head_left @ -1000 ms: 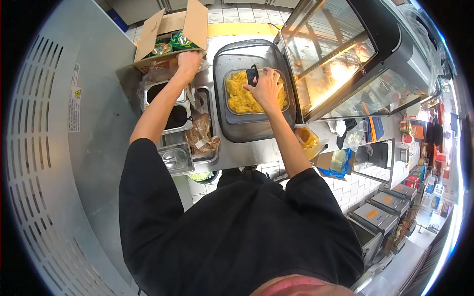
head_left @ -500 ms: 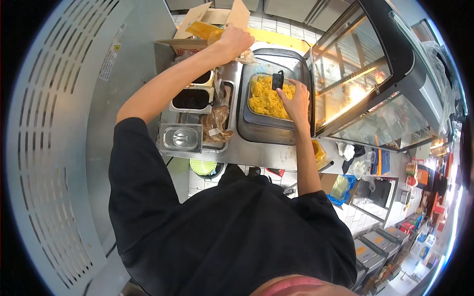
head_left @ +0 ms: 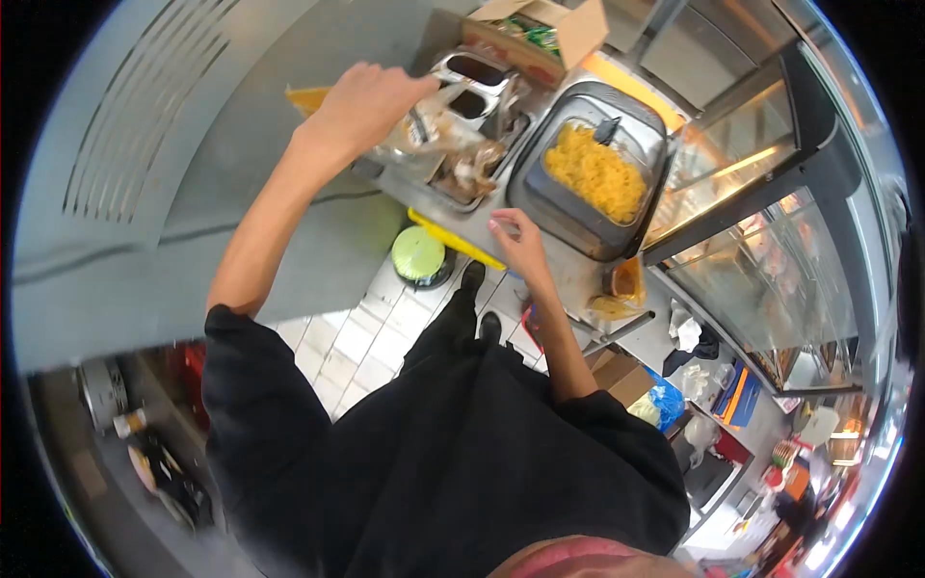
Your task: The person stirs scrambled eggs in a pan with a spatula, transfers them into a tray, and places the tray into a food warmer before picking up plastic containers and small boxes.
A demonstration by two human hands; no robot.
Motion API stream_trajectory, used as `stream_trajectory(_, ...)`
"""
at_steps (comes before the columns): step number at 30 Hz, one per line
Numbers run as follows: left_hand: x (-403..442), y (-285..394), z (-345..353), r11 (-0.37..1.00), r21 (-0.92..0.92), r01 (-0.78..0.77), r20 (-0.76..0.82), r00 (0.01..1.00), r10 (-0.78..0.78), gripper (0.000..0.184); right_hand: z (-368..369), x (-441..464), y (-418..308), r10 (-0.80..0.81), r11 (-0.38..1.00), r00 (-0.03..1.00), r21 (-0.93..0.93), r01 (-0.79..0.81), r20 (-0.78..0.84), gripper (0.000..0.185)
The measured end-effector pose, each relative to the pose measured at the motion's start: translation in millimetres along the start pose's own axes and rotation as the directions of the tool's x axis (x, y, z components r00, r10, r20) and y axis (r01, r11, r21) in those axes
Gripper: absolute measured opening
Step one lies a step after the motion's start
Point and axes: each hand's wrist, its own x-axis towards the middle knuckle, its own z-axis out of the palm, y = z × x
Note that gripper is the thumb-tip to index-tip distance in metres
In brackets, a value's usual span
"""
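Our right hand, empty and loosely curled by the counter's edge, has left the yellow food, which sits untouched in the black tray while our left hand, apparently gripping a yellow item, has swung away from the carton.

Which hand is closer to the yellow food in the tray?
Right. The right hand is close by, not touching the yellow food, below and left of it in the picture. The left hand is much farther left.
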Motion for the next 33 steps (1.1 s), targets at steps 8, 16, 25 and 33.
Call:
stream_trajectory(8,-272.3,56.3,40.9,0.885,-0.132,0.446,0.628,0.729,-0.273,0.025,144.1,-117.0,26.6,0.051,0.998,0.773,0.001,-0.067,0.633,0.03)
stream_trajectory(16,-610.3,83.3,144.5,0.572,-0.031,0.82,0.917,0.251,-0.31,0.038,340.6,-185.2,96.6,0.201,0.97,0.309,-0.234,0.072,0.929,0.032)
stream_trajectory(25,-964.5,36.4,212.5,-0.508,-0.048,0.86,0.993,-0.015,-0.119,0.053,428.5,-188.0,256.9,0.577,0.685,0.286,-0.644,0.34,0.765,0.033)
stream_trajectory(33,-1140.2,-111.1,296.4,-0.837,-0.075,0.542,0.989,-0.068,-0.132,0.061,485.9,-222.7,271.1,0.83,0.458,0.323,-0.886,0.069,0.455,0.026)
